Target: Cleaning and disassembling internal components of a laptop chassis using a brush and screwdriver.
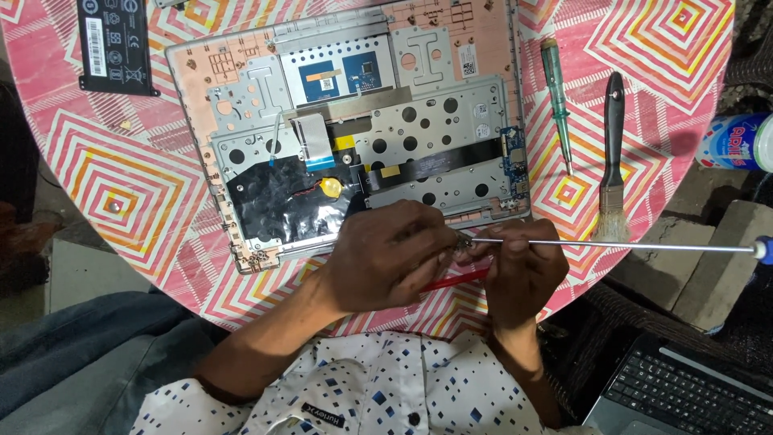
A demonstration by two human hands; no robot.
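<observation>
My left hand (386, 258) is closed near the front edge of an opened laptop base (362, 121), its fingertips pinching a small metal part (463, 240). My right hand (519, 274) is right beside it, gripping the thin shaft of a long screwdriver (628, 245). The shaft's tip meets the metal part and its blue handle (765, 250) sticks out past the table to the right. A red tool (455, 280) shows between and under the two hands; which hand holds it is hidden.
The round table (121, 193) has a pink and orange diamond-pattern cover. On it lie a black battery (117, 40), a green tester screwdriver (555, 97) and a black-handled brush (613, 153). A white and blue bottle (737, 141) and another laptop (684, 395) sit off the table at right.
</observation>
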